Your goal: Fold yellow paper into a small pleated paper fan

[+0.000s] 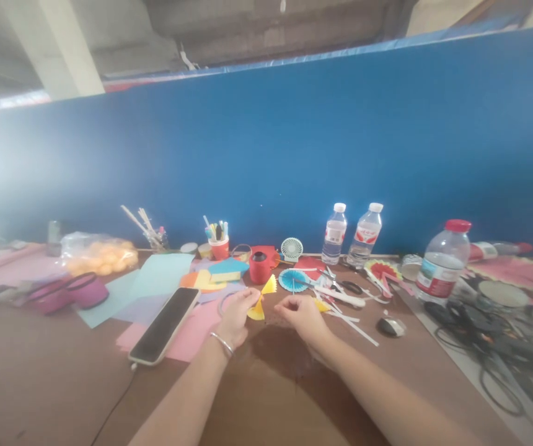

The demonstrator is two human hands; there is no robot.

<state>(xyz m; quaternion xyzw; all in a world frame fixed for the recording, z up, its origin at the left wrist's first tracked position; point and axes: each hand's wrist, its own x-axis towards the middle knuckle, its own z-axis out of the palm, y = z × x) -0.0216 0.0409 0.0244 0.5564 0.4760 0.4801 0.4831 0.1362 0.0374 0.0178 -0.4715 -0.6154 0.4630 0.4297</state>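
Note:
My left hand (pixel 237 316) pinches a yellow folded paper piece (pixel 269 286), whose fan-like ends spread above and below the fingertips. A short distance to the right, my right hand (pixel 304 317) has its thumb and finger pressed together; whatever they may hold is too small to make out. Another bit of yellow paper (pixel 321 305) lies just behind the right hand. Beyond both hands sit a red roll-shaped cup (pixel 259 270) and a blue pleated paper rosette (pixel 293 281).
A phone (pixel 167 325) rests on pink paper (pixel 192 328) at left. Scissors (pixel 352 287), paper strips (pixel 354 328) and a mouse (pixel 391 327) lie at right. Bottles (pixel 334 235) stand along the blue partition (pixel 266 155). A large bottle (pixel 444 266) stands near tangled cables (pixel 484 347).

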